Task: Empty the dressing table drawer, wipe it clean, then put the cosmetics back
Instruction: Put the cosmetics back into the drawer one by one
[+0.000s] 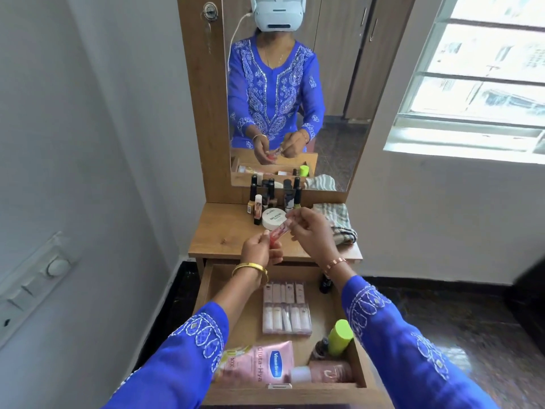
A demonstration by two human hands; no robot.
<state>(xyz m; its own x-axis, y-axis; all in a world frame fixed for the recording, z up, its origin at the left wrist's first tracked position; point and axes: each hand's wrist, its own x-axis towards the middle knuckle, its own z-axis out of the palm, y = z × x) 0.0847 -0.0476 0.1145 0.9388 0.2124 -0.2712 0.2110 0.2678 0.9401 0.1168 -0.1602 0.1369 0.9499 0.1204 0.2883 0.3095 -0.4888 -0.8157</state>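
The wooden drawer (pixel 358 369) stands pulled out below the table top (pixel 224 234). Inside lie a pink compartment box (pixel 286 308), a pink Vaseline tube (pixel 259 364), a pink bottle (pixel 327 373), a lime-green bottle (pixel 339 338) and a small dark bottle (pixel 325 283). Above the table's front edge, both hands hold a small pink tube (pixel 277 232). My left hand (pixel 257 250) grips its lower end. My right hand (pixel 312 228) pinches its upper end. Several dark bottles (pixel 267 193) and a white round tin (pixel 274 218) stand on the table top by the mirror.
A folded checked cloth (pixel 336 224) lies on the right of the table top. The mirror (pixel 295 93) rises behind the table. A wall with a switch panel (pixel 35 287) runs on the left. A window (pixel 483 72) is at the upper right.
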